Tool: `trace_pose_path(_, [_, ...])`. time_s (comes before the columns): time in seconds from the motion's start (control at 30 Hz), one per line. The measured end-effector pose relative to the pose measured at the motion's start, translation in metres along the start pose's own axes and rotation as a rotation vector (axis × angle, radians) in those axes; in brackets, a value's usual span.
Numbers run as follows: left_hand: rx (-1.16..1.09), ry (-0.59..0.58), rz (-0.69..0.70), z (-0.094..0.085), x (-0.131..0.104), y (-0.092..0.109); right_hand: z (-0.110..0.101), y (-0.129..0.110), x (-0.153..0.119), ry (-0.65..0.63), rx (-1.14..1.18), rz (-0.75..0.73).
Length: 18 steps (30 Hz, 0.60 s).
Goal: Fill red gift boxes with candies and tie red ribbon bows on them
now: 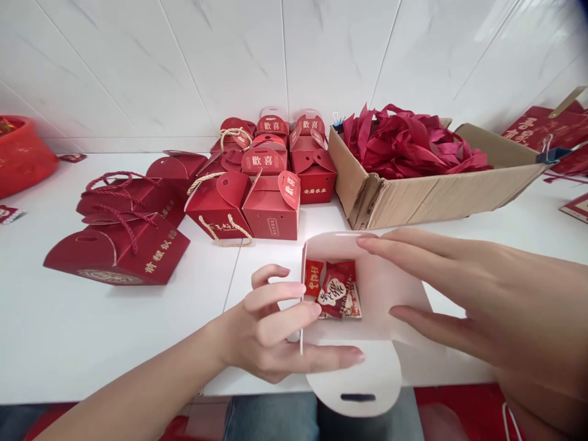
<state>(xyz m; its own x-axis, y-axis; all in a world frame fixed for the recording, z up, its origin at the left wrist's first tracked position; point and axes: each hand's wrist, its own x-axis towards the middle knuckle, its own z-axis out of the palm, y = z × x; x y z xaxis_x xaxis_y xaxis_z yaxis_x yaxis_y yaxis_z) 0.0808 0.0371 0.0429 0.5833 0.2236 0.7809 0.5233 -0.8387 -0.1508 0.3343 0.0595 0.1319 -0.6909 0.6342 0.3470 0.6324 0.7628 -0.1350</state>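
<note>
A small cardboard gift box (376, 294) stands with its top open and its white inside facing up. In it lie several red candy packets (334, 291). My left hand (280, 324) is at the box's left wall, with fingertips over the wall's edge and the thumb stretched across the front flap (353, 386), which has a slot. My right hand (478, 294) is spread over the right side, its fingertips at the far flap and its thumb by the right flap; nothing shows in its grasp.
Behind stand several closed red gift boxes (271, 211), some with cord handles. More dark red boxes (124, 254) are at the left. A brown carton (441, 199) of red ribbons (408, 141) stands behind my right hand. A red basin (27, 159) is at far left.
</note>
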Motion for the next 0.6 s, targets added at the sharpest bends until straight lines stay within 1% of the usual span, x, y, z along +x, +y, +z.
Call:
trace_pose_path(0.1, [0.012,0.026,-0.008,0.002,-0.002,-0.001,-0.003,-0.001,0.0,-0.035,-0.023,-0.055])
trace_pose_path(0.23, [0.02,0.023,-0.018,0.001,-0.002,-0.004,-0.006,-0.002,-0.002,-0.068,-0.057,-0.025])
trace_pose_path(0.4, [0.071,0.044,-0.008,0.001,0.0,-0.004,-0.006,-0.004,0.0,-0.066,-0.093,-0.045])
trace_pose_path(0.53, [0.028,0.039,0.006,0.0,0.004,-0.007,-0.006,0.002,0.001,-0.077,-0.173,-0.097])
trace_pose_path(0.6, [0.041,0.031,0.018,-0.001,0.005,-0.009,-0.007,0.006,0.0,-0.107,-0.196,-0.097])
